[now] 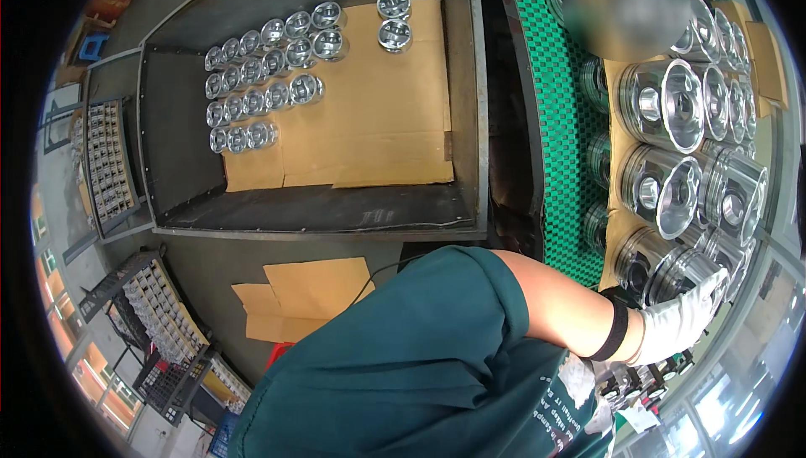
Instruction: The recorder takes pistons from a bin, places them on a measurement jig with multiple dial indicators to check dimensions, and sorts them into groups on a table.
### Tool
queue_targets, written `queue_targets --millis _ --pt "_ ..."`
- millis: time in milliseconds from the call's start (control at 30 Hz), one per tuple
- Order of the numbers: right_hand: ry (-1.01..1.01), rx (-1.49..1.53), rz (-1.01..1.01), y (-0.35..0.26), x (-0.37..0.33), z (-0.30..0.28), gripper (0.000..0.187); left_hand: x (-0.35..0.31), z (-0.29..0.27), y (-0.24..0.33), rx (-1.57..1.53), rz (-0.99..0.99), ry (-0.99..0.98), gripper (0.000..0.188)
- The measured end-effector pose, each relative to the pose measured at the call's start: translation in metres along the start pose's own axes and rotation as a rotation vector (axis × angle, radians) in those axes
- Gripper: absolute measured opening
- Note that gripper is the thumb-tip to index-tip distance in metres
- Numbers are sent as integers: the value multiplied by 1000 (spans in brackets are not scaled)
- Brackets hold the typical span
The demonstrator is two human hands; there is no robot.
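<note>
The left hand (pixel 678 324), in a white glove with a black band (pixel 617 332) at the wrist, reaches across to the right and rests against the nearest piston (pixel 674 273). Its fingers lie over the outer end of that piston; whether the grip is closed around it cannot be told. The right hand is out of view, so its grip cannot be told either.

The touched piston lies on its side at the near end of a stack of pistons (pixel 659 104) — shiny, round and open at one end. Cardboard (pixel 616 172) runs beneath the stack, and more pistons show partly at its left edge, over a green mat (pixel 561 139) on the table.

Left of the table stands a dark metal bin (pixel 315 211), its bottom lined with a brown sheet (pixel 361 118). Smaller-looking pistons (pixel 274 63) stand there in four rows toward the left — two others (pixel 394 36) sit together, apart from the rows, near the upper right. A folded carton (pixel 323 290) lies on the floor below the bin. Farther left, two racks (pixel 109 160) carry close rows of small parts.
</note>
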State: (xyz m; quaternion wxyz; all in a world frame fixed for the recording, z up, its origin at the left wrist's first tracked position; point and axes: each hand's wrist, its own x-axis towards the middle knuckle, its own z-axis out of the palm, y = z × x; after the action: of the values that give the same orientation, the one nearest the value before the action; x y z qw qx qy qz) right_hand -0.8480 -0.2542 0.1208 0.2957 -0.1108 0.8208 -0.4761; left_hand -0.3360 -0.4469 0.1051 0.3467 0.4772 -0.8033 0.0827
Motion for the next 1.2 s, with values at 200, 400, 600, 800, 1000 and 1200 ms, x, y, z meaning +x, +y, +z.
queue_targets --millis 200,400,600,800,1000,1200 --pt "27 -29 2 -5 -21 -6 40 -1 -5 -7 49 -57 94 39" --pt "42 -59 15 -4 -43 -4 41 -1 -8 -13 -24 21 42 43" --pt "38 -84 30 0 -55 2 41 -2 11 7 247 -154 178 39" --pt "42 -95 36 1 -65 4 41 -1 -15 -22 -116 28 55 38" --pt "55 -101 36 3 -77 2 42 -2 -5 -5 50 -17 -40 55" --pt "65 -98 39 8 -87 -2 42 1 -11 -14 35 -22 76 37"
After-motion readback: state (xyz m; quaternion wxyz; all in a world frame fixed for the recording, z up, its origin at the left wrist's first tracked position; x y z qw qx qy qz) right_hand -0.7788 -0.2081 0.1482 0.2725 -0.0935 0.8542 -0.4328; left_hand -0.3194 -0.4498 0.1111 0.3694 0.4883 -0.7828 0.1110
